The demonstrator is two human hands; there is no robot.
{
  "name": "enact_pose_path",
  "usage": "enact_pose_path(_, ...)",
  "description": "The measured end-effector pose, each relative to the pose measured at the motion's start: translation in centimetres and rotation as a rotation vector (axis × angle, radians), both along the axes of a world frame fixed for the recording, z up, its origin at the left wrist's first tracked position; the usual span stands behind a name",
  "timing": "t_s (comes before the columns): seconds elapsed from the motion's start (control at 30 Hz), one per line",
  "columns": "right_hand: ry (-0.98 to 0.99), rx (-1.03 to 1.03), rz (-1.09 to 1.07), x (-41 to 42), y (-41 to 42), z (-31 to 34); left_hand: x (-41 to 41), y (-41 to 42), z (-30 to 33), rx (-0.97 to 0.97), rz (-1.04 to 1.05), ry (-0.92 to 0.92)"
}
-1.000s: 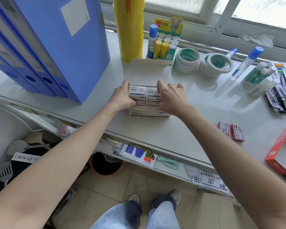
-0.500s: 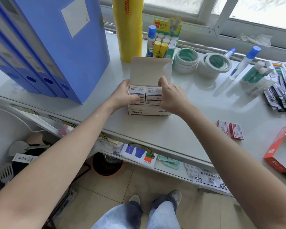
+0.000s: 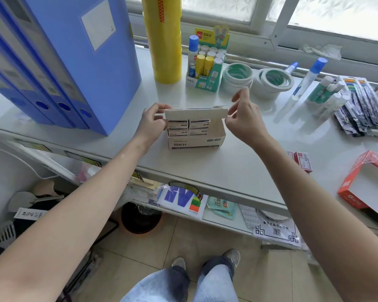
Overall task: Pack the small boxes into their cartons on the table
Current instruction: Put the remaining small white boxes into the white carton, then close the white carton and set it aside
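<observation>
A white carton point(image 3: 195, 143) with blue print stands on the white table point(image 3: 216, 164) near its front edge. Several small white-and-blue boxes point(image 3: 188, 127) are stacked inside it, filling the left part. The carton's lid point(image 3: 194, 114) is folded forward over the opening, seen almost edge-on. My left hand point(image 3: 152, 122) pinches the lid's left end. My right hand point(image 3: 241, 117) pinches the lid's right end and its side flap. Two small red-and-white boxes point(image 3: 301, 161) lie loose on the table at the right, next to an open red carton point(image 3: 358, 182) at the table's right edge.
Blue file binders point(image 3: 59, 62) stand at the left. Behind the carton are a tall yellow roll point(image 3: 165, 40), a glue-stick display box point(image 3: 207, 64) and tape rolls point(image 3: 255, 78). Glue bottles and packaged pens point(image 3: 358, 105) lie at the right. A lower shelf holds papers.
The carton's lid went from flat on the table, to upright, to folded forward over the opening. Both hands left the small boxes and took hold of the lid's ends.
</observation>
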State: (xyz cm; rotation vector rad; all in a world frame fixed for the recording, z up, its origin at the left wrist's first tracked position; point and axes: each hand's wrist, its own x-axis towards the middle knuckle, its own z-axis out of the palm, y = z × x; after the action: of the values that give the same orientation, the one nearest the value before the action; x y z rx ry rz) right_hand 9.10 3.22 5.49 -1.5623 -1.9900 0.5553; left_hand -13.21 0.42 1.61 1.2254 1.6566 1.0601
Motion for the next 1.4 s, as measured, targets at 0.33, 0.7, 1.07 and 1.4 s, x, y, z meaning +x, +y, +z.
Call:
enact_pose_path(0.33,-0.089,-0.016,0.1,0.1,-2.3,-1.4,1.5,-3.8,-0.3,0.139,0.004,0.209)
enact_pose_path(0.7,-0.099,0.023,0.055,0.1,-2.7,-2.3,1.0,-4.7,-2.8,0.324,-0.043,0.705)
enact_pose_path(1.07,-0.308,-0.009,0.198,-0.3,-3.3,-2.4,2.5,-4.1,-2.5,0.28,-0.258,1.004)
enact_pose_path(1.4,-0.11,-0.167,0.146,-0.9,-3.5,-3.3,2.9,-4.2,-2.4,0.152,-0.099,0.668)
